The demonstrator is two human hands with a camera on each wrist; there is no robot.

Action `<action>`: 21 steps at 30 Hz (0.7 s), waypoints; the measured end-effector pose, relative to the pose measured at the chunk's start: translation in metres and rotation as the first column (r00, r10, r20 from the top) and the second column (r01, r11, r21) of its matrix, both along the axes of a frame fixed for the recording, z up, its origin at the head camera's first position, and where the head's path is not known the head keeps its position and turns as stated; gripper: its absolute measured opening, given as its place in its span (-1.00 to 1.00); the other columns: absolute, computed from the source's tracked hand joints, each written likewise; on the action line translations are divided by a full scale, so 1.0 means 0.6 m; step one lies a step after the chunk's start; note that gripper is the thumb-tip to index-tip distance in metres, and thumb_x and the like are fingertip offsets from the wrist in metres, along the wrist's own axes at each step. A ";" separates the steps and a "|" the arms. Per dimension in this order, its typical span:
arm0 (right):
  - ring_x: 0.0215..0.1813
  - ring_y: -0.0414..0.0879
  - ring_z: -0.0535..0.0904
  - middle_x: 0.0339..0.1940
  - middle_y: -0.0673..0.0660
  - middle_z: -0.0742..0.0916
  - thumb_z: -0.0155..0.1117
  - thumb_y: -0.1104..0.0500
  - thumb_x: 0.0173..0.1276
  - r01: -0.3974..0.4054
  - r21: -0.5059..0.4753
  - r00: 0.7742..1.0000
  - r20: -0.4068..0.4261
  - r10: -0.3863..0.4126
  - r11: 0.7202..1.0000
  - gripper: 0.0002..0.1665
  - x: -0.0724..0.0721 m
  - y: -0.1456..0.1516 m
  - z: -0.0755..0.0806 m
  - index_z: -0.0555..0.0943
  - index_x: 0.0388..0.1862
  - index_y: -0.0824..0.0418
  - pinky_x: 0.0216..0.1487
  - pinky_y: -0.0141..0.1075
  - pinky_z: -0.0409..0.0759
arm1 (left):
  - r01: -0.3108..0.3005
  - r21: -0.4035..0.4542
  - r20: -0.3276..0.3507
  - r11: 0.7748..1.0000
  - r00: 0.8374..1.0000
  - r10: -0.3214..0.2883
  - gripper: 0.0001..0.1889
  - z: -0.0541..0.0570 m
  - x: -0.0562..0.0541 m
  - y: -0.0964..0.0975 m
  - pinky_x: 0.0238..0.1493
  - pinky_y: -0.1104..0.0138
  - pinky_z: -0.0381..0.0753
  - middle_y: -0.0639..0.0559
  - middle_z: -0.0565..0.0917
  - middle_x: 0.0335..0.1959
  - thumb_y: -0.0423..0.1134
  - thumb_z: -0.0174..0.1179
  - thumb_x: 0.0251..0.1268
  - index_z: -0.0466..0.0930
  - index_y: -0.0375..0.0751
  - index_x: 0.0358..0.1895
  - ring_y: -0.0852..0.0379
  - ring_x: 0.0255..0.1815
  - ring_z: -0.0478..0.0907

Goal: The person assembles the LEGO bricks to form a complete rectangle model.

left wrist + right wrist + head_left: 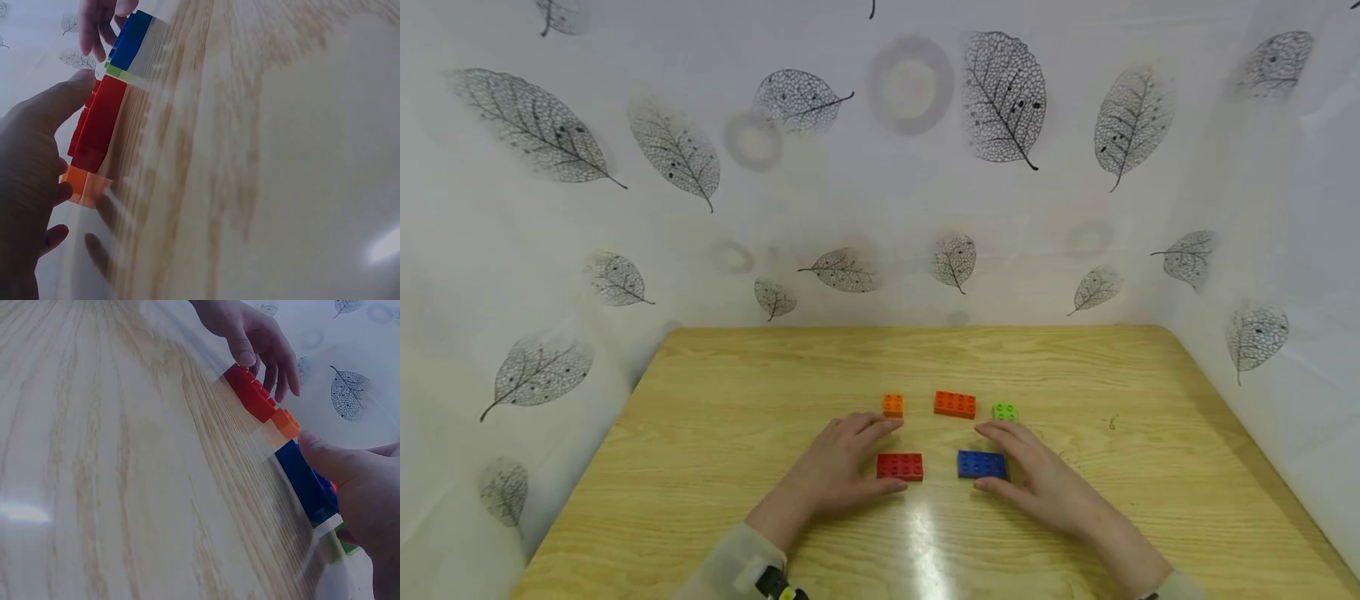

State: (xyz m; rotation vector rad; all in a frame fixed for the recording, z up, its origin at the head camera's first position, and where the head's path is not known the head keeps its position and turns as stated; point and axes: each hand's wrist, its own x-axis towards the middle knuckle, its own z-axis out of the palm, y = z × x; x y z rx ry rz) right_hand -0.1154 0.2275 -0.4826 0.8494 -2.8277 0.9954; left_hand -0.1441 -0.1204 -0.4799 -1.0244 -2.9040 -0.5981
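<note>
A red brick (pixel 899 467) with studs on top lies on the wooden table, and my left hand (pixel 842 462) is spread around its left side. The left thumb extends along the near side, while the fingers reach past the far side with a gap. To the right lies a blue brick (pixel 981 464). My right hand (pixel 1037 475) arches loosely around its right end, thumb at the near edge and fingers beyond the far edge. In the right wrist view, the right thumb (pixel 319 450) is close over the blue brick. Neither hand grips a brick.
Farther back lie a small orange brick (pixel 892 406), a longer red-orange brick (pixel 955 404) and a small green brick (pixel 1004 412), which the right fingers nearly reach. A pale leaf-patterned curtain (pixel 865 192) surrounds the back and sides of the table (pixel 715 367).
</note>
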 end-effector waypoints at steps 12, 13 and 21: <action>0.35 -0.06 0.56 0.33 -0.07 0.61 0.49 -0.11 0.43 -0.013 -0.042 1.000 -0.025 0.012 0.999 -0.33 -0.008 -0.006 -0.010 0.62 0.38 0.18 0.33 -0.01 0.58 | 0.034 0.027 0.028 0.999 0.999 -0.035 -0.26 -0.009 -0.001 0.005 0.40 0.02 0.47 0.18 0.59 0.30 0.41 0.24 0.38 0.54 0.08 0.48 0.12 0.31 0.51; 0.33 -0.07 0.57 0.32 -0.06 0.62 0.49 -0.10 0.43 -0.016 -0.050 1.000 -0.017 0.015 0.999 -0.35 -0.009 -0.006 -0.011 0.63 0.37 0.19 0.31 -0.03 0.59 | 0.038 0.035 0.029 0.999 0.999 -0.040 -0.27 -0.009 -0.001 0.005 0.38 0.04 0.49 0.19 0.60 0.28 0.40 0.26 0.39 0.55 0.07 0.46 0.13 0.28 0.52; 0.22 -0.14 0.61 0.21 -0.04 0.68 0.47 -0.05 0.47 -0.028 -0.069 0.999 0.026 0.030 0.997 -0.48 -0.011 -0.003 -0.016 0.68 0.27 0.18 0.24 -0.13 0.65 | 0.066 0.072 0.057 0.995 0.996 -0.070 -0.40 -0.012 -0.003 0.008 0.30 0.19 0.57 0.20 0.65 0.15 0.30 0.28 0.44 0.66 0.00 0.33 0.21 0.17 0.57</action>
